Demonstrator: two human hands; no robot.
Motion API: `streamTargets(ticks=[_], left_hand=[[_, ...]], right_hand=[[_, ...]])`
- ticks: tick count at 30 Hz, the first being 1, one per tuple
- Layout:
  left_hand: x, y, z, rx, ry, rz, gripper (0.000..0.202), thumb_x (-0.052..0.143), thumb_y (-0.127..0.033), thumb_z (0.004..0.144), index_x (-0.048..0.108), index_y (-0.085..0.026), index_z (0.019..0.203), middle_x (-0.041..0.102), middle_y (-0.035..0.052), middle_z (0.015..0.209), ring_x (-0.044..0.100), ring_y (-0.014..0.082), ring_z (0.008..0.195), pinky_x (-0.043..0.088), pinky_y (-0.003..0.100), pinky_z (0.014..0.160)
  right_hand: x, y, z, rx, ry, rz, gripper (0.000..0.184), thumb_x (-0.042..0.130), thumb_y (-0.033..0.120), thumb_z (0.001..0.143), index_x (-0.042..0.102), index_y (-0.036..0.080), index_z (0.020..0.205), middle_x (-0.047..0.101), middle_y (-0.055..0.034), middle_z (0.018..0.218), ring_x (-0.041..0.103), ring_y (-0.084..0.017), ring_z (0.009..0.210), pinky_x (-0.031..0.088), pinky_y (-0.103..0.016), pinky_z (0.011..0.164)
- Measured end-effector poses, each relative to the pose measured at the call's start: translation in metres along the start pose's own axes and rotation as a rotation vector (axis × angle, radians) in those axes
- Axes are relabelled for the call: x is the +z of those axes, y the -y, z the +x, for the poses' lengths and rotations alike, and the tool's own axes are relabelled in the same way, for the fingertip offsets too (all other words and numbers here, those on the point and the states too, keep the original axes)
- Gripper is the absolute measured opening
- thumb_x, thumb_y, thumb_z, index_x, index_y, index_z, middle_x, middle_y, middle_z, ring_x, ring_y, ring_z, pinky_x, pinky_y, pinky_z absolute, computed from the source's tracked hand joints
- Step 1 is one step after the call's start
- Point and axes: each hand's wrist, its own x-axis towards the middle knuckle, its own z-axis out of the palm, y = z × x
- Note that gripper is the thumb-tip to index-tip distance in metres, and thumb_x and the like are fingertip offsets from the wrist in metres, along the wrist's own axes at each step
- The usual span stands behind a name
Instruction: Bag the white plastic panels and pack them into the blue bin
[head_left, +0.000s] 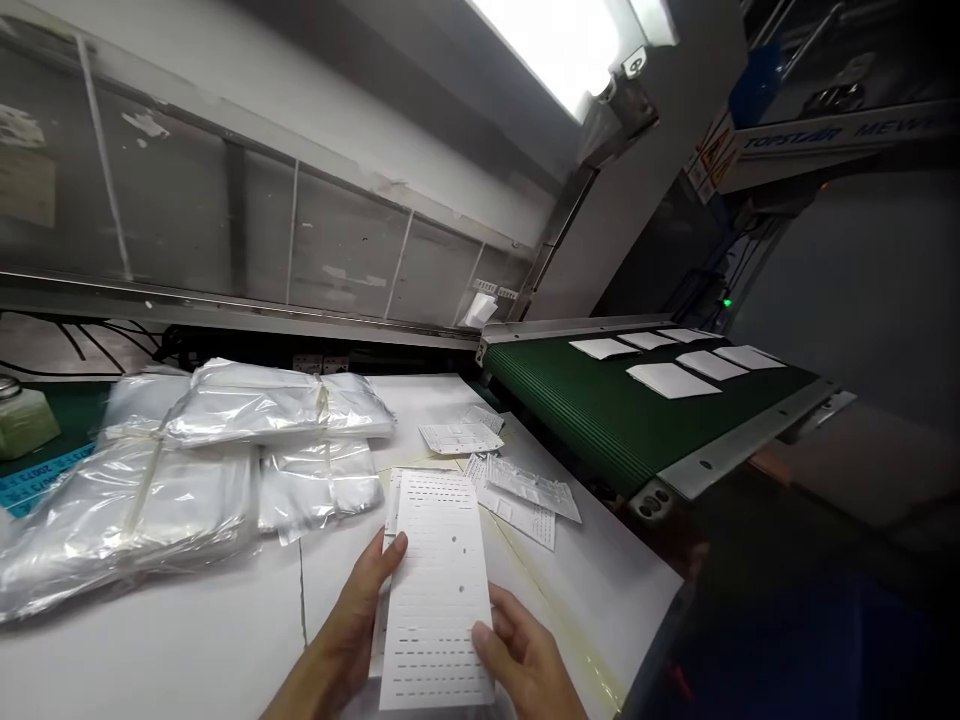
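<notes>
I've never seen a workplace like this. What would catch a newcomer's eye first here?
Probably the bright lamp glaring at the top of the picture. At the bottom centre, the left hand and right hand hold white cards marked with rows of short dashes. To the right, a green conveyor belt carries flat white pieces, while shiny tied bundles of clear plastic lie piled at the left.

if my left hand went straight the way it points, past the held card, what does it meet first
Past the white card it holds, your left hand would probably meet the loose white sheet lying ahead, though depth is unclear.
</notes>
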Motion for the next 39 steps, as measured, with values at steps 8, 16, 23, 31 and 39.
streamTargets(ticks=[8, 16, 23, 31, 39], left_hand=[[0.001, 0.007, -0.003, -0.008, -0.009, 0.059, 0.061, 0.059, -0.049, 0.081, 0.043, -0.022, 0.134, 0.067, 0.0133, 0.113, 0.066, 0.0298, 0.097, 0.051, 0.042, 0.083], [-0.016, -0.015, 0.000, -0.328, 0.196, 0.094, 0.062, 0.047, -0.059, 0.083, 0.055, -0.012, 0.123, 0.071, 0.0144, 0.102, 0.065, 0.0306, 0.097, 0.050, 0.039, 0.083], [-0.015, -0.009, -0.005, -0.311, 0.438, 0.177, 0.057, 0.069, -0.036, 0.075, 0.054, -0.012, 0.124, 0.068, 0.0146, 0.108, 0.063, 0.0315, 0.101, 0.049, 0.037, 0.082], [-0.018, -0.010, 0.006, -0.172, 0.261, 0.202, 0.070, 0.070, -0.022, 0.073, 0.038, -0.018, 0.135, 0.067, 0.0163, 0.108, 0.067, 0.0322, 0.091, 0.054, 0.039, 0.070], [-0.009, -0.007, 0.002, -0.195, 0.312, 0.223, 0.061, 0.070, -0.019, 0.073, 0.046, -0.015, 0.130, 0.068, 0.0158, 0.106, 0.067, 0.0318, 0.093, 0.053, 0.039, 0.073]], right_hand=[[-0.023, 0.007, -0.007, -0.061, -0.149, -0.132, 0.058, 0.064, 0.050, 0.077, 0.055, 0.021, 0.126, 0.062, -0.0093, 0.122, 0.052, -0.031, 0.117, 0.042, -0.043, 0.098], [-0.064, 0.149, -0.002, -0.058, 0.240, -0.890, 0.036, 0.052, 0.046, 0.085, 0.066, 0.028, 0.113, 0.066, -0.0038, 0.116, 0.057, -0.029, 0.109, 0.045, -0.041, 0.092], [0.005, 0.143, 0.071, -0.132, 0.670, -1.170, 0.019, 0.065, 0.028, 0.074, 0.074, 0.031, 0.091, 0.074, 0.0020, 0.090, 0.065, -0.022, 0.086, 0.047, -0.034, 0.083], [-0.007, 0.082, 0.040, -0.378, -0.262, -0.932, 0.038, 0.036, 0.043, 0.093, 0.046, 0.024, 0.125, 0.053, -0.0078, 0.126, 0.051, -0.021, 0.114, 0.043, -0.041, 0.096], [-0.012, 0.071, 0.024, -0.508, 0.139, -1.310, 0.054, 0.055, 0.040, 0.085, 0.036, 0.037, 0.136, 0.036, 0.0013, 0.145, 0.015, -0.029, 0.139, 0.014, -0.054, 0.112]])
